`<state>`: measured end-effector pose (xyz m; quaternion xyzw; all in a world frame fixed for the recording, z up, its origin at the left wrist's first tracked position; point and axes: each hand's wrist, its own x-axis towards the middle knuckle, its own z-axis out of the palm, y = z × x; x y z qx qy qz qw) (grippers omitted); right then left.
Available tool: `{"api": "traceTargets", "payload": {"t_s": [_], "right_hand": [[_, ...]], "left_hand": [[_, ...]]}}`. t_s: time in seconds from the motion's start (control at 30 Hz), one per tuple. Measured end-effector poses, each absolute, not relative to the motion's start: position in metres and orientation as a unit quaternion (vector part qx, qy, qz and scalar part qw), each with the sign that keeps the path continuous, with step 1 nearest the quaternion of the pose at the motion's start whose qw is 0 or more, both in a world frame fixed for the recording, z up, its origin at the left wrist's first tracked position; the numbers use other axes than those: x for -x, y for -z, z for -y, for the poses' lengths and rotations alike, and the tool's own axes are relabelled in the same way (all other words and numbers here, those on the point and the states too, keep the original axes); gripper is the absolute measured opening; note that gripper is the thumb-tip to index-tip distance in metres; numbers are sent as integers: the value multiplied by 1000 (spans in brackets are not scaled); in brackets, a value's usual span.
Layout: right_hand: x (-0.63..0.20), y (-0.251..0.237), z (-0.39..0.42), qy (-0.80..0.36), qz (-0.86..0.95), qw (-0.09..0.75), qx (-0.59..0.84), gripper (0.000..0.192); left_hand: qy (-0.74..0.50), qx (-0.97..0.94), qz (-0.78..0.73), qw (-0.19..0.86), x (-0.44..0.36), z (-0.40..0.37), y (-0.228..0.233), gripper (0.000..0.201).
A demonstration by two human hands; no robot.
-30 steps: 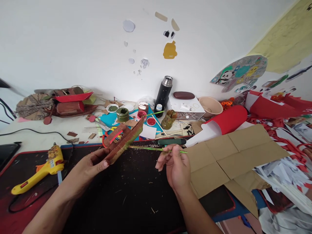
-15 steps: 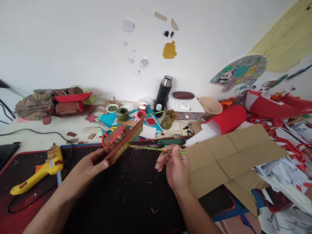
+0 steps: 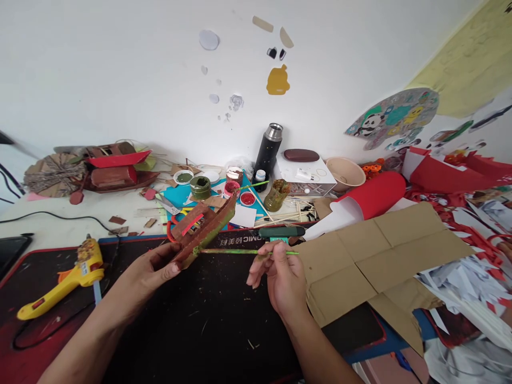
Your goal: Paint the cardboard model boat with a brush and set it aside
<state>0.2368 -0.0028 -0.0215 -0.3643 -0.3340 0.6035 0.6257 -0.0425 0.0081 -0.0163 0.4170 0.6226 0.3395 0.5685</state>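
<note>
My left hand (image 3: 160, 269) is closed on the near end of a model boat (image 3: 206, 232), brown with a red strip, tilted so its side faces right. Green paint covers much of that side. Between the thumb and fingers of my right hand (image 3: 282, 274) is a thin green-stained paintbrush (image 3: 232, 251), its tip against the hull near my left hand. Beyond the boat stand an open jar of dark green paint (image 3: 200, 188) and a pot of red paint (image 3: 247, 199). Scissors (image 3: 170, 205) lie partly hidden behind the boat.
A yellow glue gun (image 3: 82, 272) with its cord lies at left on the black mat (image 3: 208, 320). Folded cardboard (image 3: 384, 250) and paper scraps spread at right. A black thermos (image 3: 268, 152), a murky glass jar (image 3: 277, 196) and finished-looking boats (image 3: 114, 176) stand along the wall.
The brush in my right hand has moved left and slightly down along the hull, toward my left hand. More green shows on the boat's side. My left hand and the boat have hardly moved.
</note>
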Motion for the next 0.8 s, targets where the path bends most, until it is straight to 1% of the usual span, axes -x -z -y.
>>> {"api": "traceTargets", "payload": {"t_s": [0.07,0.23,0.47,0.67,0.8], "right_hand": [[-237,21,3,-604,334,625,364,54],[-242,19,-2,-572,317,658,374,52],[-234,24,6,-618,337,608,368,55],[-241,22,1,-579,313,644,390,55],[-238,24,3,-603,329,616,385,56]], "left_hand": [[-341,-415,-625,566,43,-8,17,108],[-339,-427,-619,565,46,-9,21,109],[-335,-412,-637,558,46,-8,22,121],[-326,-423,-645,547,44,-9,19,118],[-325,-431,-640,547,45,-9,20,123]]}}
